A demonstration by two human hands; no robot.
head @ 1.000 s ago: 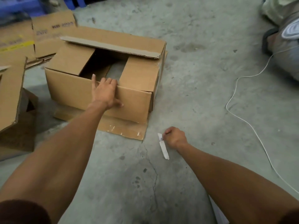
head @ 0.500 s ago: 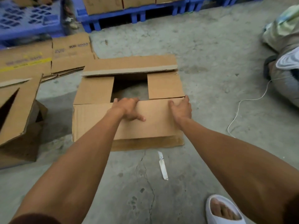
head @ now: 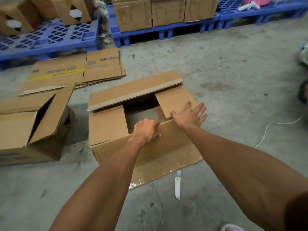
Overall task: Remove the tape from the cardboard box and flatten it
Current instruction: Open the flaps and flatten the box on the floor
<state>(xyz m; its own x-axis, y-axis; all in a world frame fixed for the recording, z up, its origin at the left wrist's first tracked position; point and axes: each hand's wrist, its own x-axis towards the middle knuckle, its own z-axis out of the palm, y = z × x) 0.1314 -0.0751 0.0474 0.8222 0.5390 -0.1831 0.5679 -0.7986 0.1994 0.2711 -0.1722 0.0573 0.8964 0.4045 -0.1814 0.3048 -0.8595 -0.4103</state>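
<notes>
The cardboard box [head: 116,129] stands on the concrete floor [head: 233,72] at the centre of the view, its top open. The far long flap [head: 133,90] lies over the opening; the two short flaps are folded inward, one at the left [head: 107,124] and one at the right [head: 175,100]. A dark gap between them shows the box interior. The near long flap [head: 166,167] lies folded out and down on the floor, with glossy tape residue along its near edge.

The left hand [head: 146,130] is at the top edge of the near wall. Its fingers [head: 155,122] are curled over that edge and clamp the cardboard. The right hand [head: 190,115] lies at the near corner of the right short flap, palm down. Its fingers [head: 200,110] are spread and extended, gripping nothing.

A white strip of removed tape [head: 177,184] lies on the floor just beside the near flap, on the near side.

To the left stands a second opened box [head: 33,130], upright with raised flaps. Behind it, flattened cartons [head: 83,69] lie stacked on the floor. Farther back, blue pallets [head: 58,39] carry further cartons [head: 166,12]. A white cord [head: 266,130] runs across the floor at the right. A white sandal [head: 231,228] shows at the bottom edge.
</notes>
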